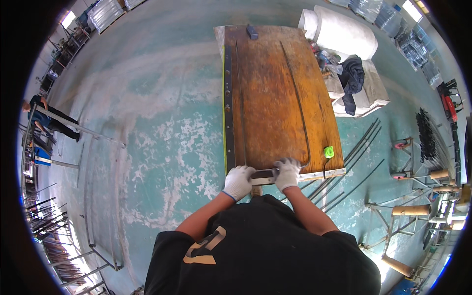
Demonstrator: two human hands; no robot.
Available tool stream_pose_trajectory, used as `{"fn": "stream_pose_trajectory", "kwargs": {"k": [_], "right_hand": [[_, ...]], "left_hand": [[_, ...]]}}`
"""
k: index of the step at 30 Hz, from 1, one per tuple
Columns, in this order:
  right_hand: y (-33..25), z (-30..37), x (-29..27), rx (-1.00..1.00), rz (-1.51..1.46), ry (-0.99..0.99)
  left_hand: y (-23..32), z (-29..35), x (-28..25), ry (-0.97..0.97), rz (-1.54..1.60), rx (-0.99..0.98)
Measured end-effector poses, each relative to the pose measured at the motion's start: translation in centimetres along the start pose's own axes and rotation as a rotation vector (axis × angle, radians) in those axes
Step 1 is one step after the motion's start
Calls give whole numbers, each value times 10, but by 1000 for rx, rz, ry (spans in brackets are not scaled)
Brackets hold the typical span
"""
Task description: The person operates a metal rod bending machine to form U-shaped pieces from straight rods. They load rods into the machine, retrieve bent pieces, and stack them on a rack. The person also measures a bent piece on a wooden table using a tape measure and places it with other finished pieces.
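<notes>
While long bars (pixel 229 98) lie untouched, both gloved hands, left hand (pixel 238 181) and right hand (pixel 286 173), close on a short metal piece (pixel 264 173) at the counter (pixel 275 88) edge.

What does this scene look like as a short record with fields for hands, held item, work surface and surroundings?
Left hand: white-gloved left hand, on the near table edge
Right hand: white-gloved right hand, gripping the bar
Held item: short grey metal bar
Surface: worn orange-brown wooden table
On surface: long dark metal strip; green tape measure
Surroundings: teal concrete floor

Worn teal workshop floor (pixel 162 98), daylit
</notes>
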State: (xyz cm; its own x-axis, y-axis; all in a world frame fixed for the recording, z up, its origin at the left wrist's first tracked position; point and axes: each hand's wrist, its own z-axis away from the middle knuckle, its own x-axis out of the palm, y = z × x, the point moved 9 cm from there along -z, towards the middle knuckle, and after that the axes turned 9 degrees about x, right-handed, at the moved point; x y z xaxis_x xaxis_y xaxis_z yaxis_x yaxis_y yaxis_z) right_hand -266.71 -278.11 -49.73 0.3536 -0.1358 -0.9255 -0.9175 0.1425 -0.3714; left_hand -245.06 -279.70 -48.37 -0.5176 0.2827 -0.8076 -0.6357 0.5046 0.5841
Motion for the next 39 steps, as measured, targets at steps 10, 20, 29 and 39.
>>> {"fn": "stream_pose_trajectory", "kwargs": {"k": [10,20,29,39], "right_hand": [[6,36,29,-11,-29,-149],[120,5,-3,556,157,-38],[207,-12,-46,620,163,71],[296,-83,-59,688,4,-95]], "left_hand": [[6,-15,44,-215,-143,143],[-9,7,46,-260,-136,12],[-7,-7,37,-219,38,-72],[-48,30,37,-68,601,-431]]}}
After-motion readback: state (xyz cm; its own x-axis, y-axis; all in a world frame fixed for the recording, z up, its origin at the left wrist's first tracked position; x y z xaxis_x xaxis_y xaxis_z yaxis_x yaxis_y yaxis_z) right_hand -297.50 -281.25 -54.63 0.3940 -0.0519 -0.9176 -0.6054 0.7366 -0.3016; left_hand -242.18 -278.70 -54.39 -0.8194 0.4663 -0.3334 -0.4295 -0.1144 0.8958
